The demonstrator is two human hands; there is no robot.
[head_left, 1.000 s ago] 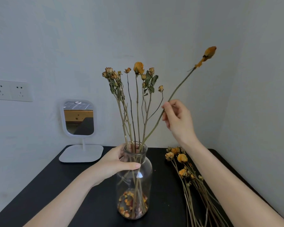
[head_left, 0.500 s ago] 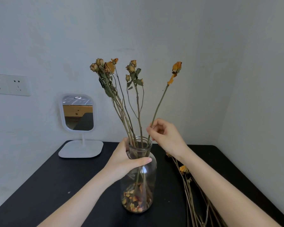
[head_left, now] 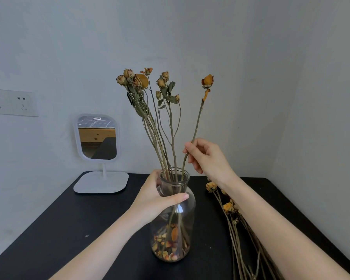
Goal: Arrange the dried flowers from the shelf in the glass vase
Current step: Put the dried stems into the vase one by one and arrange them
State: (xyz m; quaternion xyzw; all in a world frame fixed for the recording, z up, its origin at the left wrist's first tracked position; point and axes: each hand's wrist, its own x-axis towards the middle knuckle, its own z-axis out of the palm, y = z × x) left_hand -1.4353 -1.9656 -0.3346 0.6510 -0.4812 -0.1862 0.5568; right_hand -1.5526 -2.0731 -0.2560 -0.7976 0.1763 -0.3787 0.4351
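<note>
Glass vase [head_left: 173, 217] at lower centre of the desk [head_left: 73, 229].
Left hand [head_left: 157, 199] grip clasps the vase neck; right hand [head_left: 207, 158] grip pinches one dried flower [head_left: 198, 118] whose stem enters the vase mouth.

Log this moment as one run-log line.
left hand: grips glass vase neck | right hand: pinches orange-bud stem, end in vase | more stems: on table

Clear glossy glass vase [head_left: 173, 223], matt black tabletop [head_left: 69, 229], dry papery flowers [head_left: 150, 81]
</note>
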